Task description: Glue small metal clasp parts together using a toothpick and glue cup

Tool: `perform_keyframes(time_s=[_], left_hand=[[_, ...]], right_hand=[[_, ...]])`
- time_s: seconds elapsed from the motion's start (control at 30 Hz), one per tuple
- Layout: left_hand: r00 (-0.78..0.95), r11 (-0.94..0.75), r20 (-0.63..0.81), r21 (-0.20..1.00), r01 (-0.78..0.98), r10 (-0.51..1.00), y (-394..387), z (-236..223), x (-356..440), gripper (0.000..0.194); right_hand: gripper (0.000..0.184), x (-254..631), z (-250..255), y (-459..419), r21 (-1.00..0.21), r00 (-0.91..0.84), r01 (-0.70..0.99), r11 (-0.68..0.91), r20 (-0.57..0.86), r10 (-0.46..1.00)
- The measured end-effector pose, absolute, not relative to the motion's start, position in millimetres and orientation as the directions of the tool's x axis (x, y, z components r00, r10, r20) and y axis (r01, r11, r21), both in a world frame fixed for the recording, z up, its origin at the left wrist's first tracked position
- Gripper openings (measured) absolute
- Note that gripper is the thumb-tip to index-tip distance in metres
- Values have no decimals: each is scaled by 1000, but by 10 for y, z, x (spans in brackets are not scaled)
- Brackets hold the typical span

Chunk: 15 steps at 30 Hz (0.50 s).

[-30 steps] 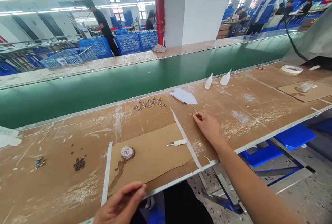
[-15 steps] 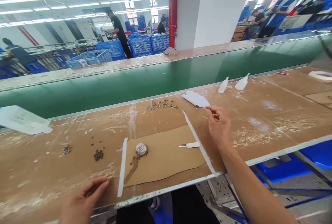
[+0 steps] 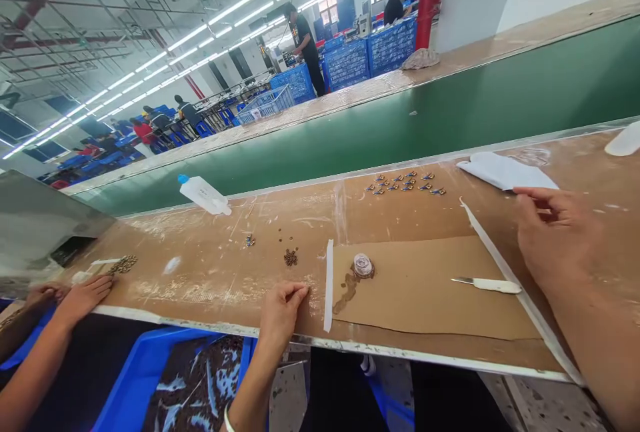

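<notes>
My left hand [image 3: 281, 307] rests on the near edge of the brown worktable [image 3: 210, 279], fingers lying flat and holding nothing, just left of a white strip [image 3: 329, 285]. A small heap of brown parts [image 3: 291, 257] lies a little beyond it. My right hand [image 3: 555, 239] hovers over the table's right part with its fingers curled in a pinch; what it holds is hidden. Left of that hand a white-handled knife [image 3: 487, 284] lies on a cardboard sheet [image 3: 425, 299]. On the sheet's far left corner sits a small round blob [image 3: 363, 264] above a dark stain.
Small blue-and-gold parts [image 3: 405, 183] and white paper [image 3: 505, 172] lie near the green conveyor belt [image 3: 350, 132]. A white bottle [image 3: 203, 193] lies at the back left. A co-worker's hand [image 3: 83, 295] rests at the far left. A blue bin [image 3: 145, 379] sits below the table.
The view has swung left, bringing a co-worker's hands and the bottle into sight. My left hand has moved up onto the table edge. My right hand has lifted off the table, still pinched.
</notes>
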State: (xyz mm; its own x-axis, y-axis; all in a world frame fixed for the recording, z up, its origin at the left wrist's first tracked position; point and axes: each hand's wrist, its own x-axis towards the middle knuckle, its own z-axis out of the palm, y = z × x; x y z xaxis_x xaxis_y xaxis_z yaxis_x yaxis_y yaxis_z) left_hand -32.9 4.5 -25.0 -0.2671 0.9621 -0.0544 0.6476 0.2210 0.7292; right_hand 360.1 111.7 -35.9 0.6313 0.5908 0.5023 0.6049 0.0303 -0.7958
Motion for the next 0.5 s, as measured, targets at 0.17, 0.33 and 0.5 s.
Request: perform_keyframes(time_s=[0.17, 0.33, 0.5], left_hand=[[-260, 201, -37, 741, 641, 965, -7, -259, -379, 25], [-243, 112, 92, 697, 708, 966, -142, -267, -374, 22], [-206, 36, 198, 630, 776, 958, -262, -324, -332, 25]], right_hand=[[38, 3608, -359, 1119, -779, 621, 626, -30, 474, 625], [40, 3517, -232, 1026, -773, 631, 626, -104, 423, 650], [41, 3460, -186, 939, -732, 587, 670, -123, 421, 691]])
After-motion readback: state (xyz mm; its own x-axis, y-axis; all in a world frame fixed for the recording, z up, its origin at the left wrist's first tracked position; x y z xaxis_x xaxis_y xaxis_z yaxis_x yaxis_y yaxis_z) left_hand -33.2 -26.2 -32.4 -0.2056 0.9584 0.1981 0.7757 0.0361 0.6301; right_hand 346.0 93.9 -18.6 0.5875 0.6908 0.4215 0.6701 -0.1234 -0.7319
